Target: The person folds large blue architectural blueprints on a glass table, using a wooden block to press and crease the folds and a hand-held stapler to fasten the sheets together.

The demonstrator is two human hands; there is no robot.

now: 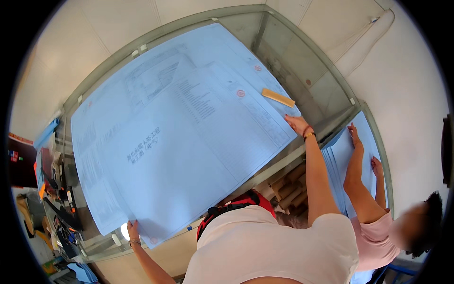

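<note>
Blue sheets [189, 137] — right hand [297, 124] at edge

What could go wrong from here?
The yellow strip lies loose on the blue sheets, close to their right edge; a tug on the paper might knock it off.
The right hand and left hand are at the sheets' edges, far apart; uneven pulling could crease the paper or skew the overlapping sheets.
</note>
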